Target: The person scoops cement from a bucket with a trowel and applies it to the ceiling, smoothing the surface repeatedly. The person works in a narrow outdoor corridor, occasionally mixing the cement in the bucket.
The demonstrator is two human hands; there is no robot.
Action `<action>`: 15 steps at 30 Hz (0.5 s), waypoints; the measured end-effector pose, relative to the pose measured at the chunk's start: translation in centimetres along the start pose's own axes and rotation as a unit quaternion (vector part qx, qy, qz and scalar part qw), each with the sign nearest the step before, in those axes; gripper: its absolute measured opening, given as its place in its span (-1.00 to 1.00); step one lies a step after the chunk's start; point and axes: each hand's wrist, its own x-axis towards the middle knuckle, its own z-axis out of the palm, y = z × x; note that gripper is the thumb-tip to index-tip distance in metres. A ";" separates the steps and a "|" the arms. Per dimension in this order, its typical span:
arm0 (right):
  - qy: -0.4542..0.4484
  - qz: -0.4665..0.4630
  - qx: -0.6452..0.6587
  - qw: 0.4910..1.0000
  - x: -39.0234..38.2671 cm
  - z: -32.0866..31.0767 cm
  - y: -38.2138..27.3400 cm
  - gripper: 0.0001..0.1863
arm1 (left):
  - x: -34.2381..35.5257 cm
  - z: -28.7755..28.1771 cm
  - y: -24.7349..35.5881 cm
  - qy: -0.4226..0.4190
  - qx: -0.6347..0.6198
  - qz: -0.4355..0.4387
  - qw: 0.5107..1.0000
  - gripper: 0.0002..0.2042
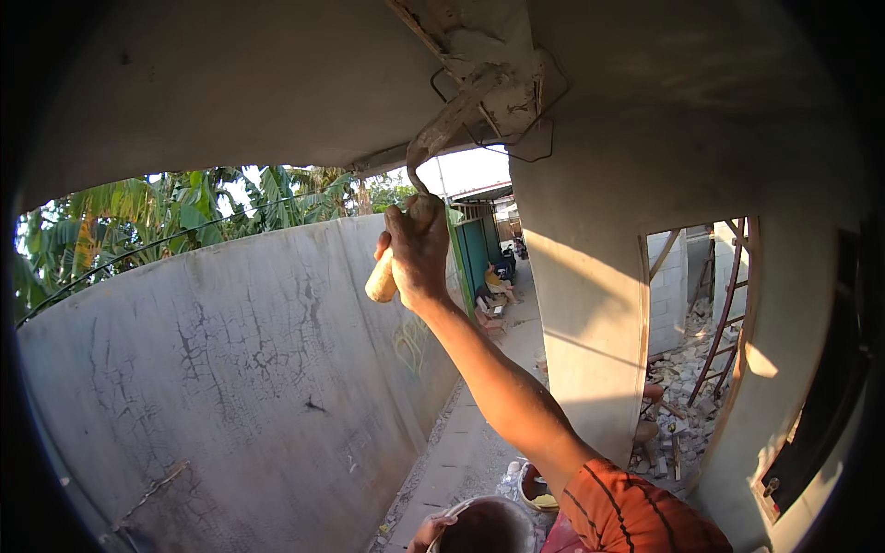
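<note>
Your right hand (417, 247) is raised overhead, its grip closed around the pale wooden handle (381, 281) of a trowel (452, 120), with the handle's butt end sticking out below your fist. The trowel's bent metal shank rises from your fist and its mortar-caked blade is pressed up against a rough patch of wet plaster (489, 64) on the underside of the concrete ceiling (277, 83), right where the ceiling meets the grey column (590, 304). A loop of thin wire (544, 138) hangs just beside the patch. Your forearm runs down to an orange striped sleeve (627, 511) at the lower edge. Your left hand (431, 530) sits low at the bottom edge, its fingers on the rim of a round bucket (484, 525); you cannot tell from here whether that grip is closed on the rim or only resting there. Near the bucket, a smaller bowl (535, 488) with something yellow in it stands on the ground. To your left stands a cracked grey boundary wall (240, 369) with banana trees (184, 207) above it, and a narrow concrete walkway (479, 424) runs alongside it. On your right, a reddish ladder (724, 313) leans among rubble (682, 387) inside a doorway.
</note>
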 end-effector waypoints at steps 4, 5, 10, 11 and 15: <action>0.067 -0.015 0.086 0.994 1.3 4.5 1.9 -0.75 | -4.1 3.3 -6.3 0.008 -0.077 -0.007 0.997 -0.59; 0.079 -0.027 0.116 0.990 3.1 6.3 1.8 -0.73 | -4.3 3.6 -5.9 0.015 -0.073 0.001 0.997 -0.59; 0.126 -0.053 0.098 0.986 7.9 13.1 1.7 -0.73 | -4.1 3.9 -6.9 0.063 0.019 0.052 0.996 -0.59; 0.118 -0.052 0.104 0.986 8.5 13.1 2.1 -0.73 | -4.1 3.5 -7.8 0.057 -0.006 0.052 0.997 -0.60; 0.068 -0.024 0.104 0.992 7.4 12.2 3.5 -0.74 | -4.5 3.6 -9.4 0.017 -0.122 0.078 0.989 -0.60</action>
